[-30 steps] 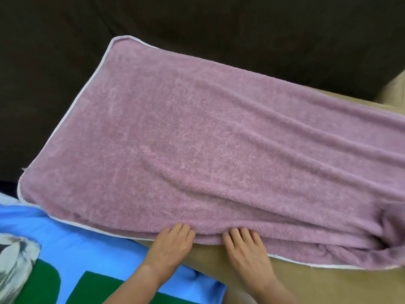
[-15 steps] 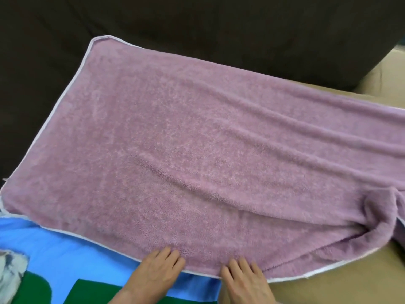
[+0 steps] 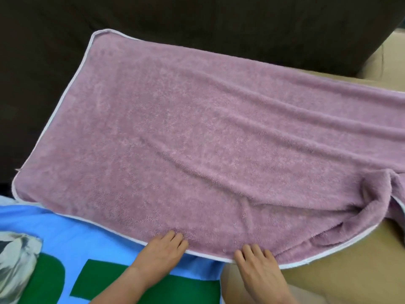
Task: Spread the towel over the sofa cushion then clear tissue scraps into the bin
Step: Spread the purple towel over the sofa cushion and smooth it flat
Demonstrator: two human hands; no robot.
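1. The dark brown sofa back (image 3: 197,23) was seen along the top of the view, and the far edge of the towel had been laid up against it.
2. The purple towel (image 3: 197,139) was spread flat over most of the seat, its white-trimmed near hem drawn to the front edge. This was judged to be the smoothing stage of the spreading step.
3. The tan sofa cushion (image 3: 328,281) was left bare at the near right, so cover there was judged incomplete.
4. A blue and green cloth (image 3: 76,227) was overlapped by the towel's near left hem.
5. A bunched fold (image 3: 377,194) was raised at the towel's right end. It was judged to need pulling out.
6. The left hand (image 3: 162,249) and right hand (image 3: 258,268) were laid side by side on the near hem, fingers straight and pressed flat, nothing gripped. The cloth was probably being pinned so that it could be drawn taut.
7. A crumpled pale thing (image 3: 17,255) was seen at the lower left. Whether it was tissue could not be told, and no bin was in view.
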